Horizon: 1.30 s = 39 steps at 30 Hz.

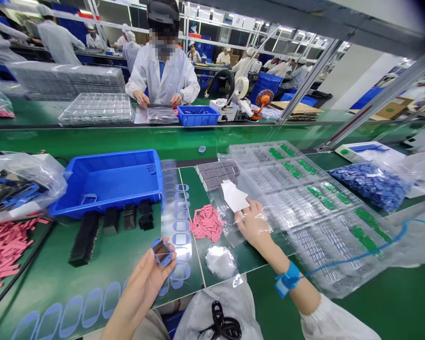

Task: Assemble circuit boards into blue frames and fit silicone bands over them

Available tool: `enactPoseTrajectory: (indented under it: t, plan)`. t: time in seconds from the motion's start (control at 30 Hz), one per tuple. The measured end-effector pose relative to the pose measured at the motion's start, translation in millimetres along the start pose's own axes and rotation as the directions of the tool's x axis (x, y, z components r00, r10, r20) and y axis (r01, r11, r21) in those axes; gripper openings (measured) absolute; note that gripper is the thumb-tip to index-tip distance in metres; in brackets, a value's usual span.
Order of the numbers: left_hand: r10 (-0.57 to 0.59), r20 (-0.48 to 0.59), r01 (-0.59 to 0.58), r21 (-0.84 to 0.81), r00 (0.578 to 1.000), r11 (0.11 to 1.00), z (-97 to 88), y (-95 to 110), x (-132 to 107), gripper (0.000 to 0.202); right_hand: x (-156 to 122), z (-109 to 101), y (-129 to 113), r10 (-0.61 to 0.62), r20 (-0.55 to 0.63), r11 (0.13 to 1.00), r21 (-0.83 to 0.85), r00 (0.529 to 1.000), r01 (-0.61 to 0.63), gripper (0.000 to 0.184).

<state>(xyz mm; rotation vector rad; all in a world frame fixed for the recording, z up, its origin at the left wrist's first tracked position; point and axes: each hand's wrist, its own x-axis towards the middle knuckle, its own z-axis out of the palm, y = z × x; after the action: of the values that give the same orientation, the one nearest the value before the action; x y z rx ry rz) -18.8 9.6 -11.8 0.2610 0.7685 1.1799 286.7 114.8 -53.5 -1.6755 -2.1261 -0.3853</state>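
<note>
My left hand (150, 271) is closed on a small blue plastic frame with a dark brown window (162, 251), held up above the green table mat. My right hand (254, 222) pinches the lower right edge of a folded white sheet of paper or cloth (233, 195); its fingertips are partly hidden. Beyond the sheet stand stacked rows of thin grey pieces (217, 174). Between my hands lie a heap of pink strips (207, 223) and a pile of clear film pieces (220, 261). A column of blue-outlined oval films (182, 226) runs beside my left hand.
A blue bin (109, 174) stands left, with black foam blocks (87, 236) before it. Clear trays (297, 198) with green pieces fill the right. A bag of blue parts (371, 184) lies farther right. A blue wrist strap cord (354, 252) crosses the trays. A co-worker (163, 75) sits opposite.
</note>
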Motion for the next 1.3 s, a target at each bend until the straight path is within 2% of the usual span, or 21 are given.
enactPoseTrajectory:
  t: [0.13,0.3,0.53,0.77,0.9,1.03,1.17,1.3]
  plan:
    - [0.003,-0.001,-0.003,0.014,1.000,1.000,0.7,1,-1,0.027,-20,-18,-15,-0.067,0.050,0.994,0.085,0.997,0.063,0.033]
    - [0.006,-0.022,-0.005,0.019,1.000,1.000,1.6,2,0,0.027,-27,-29,-24,-0.069,0.083,0.985,0.161,0.994,0.055,0.038]
    - [0.010,-0.036,-0.010,0.013,0.999,1.000,3.4,2,-1,0.027,-30,-22,-20,0.092,0.039,0.972,0.214,0.995,-0.098,0.053]
    - [0.004,-0.062,-0.003,0.016,0.998,1.000,7.9,4,-2,0.030,-27,-18,-29,0.134,0.035,0.948,0.286,0.990,-0.138,0.043]
    - [0.007,-0.057,-0.007,0.002,0.998,1.000,9.1,4,-2,0.029,-27,-19,-31,0.179,0.049,0.945,0.270,0.983,-0.185,0.060]
    - [0.008,-0.044,-0.009,-0.001,0.999,1.000,7.7,4,-2,0.029,-28,-29,-30,0.258,0.093,0.946,0.180,0.962,-0.271,0.073]
    - [0.009,-0.037,-0.009,0.013,0.999,1.000,7.5,4,-2,0.030,-28,-40,-28,0.320,0.161,0.931,0.126,0.934,-0.341,0.062]
    - [0.012,-0.034,-0.012,0.016,0.999,1.000,10.1,4,-3,0.030,-28,-45,-28,0.351,0.205,0.912,0.147,0.914,-0.383,0.056]
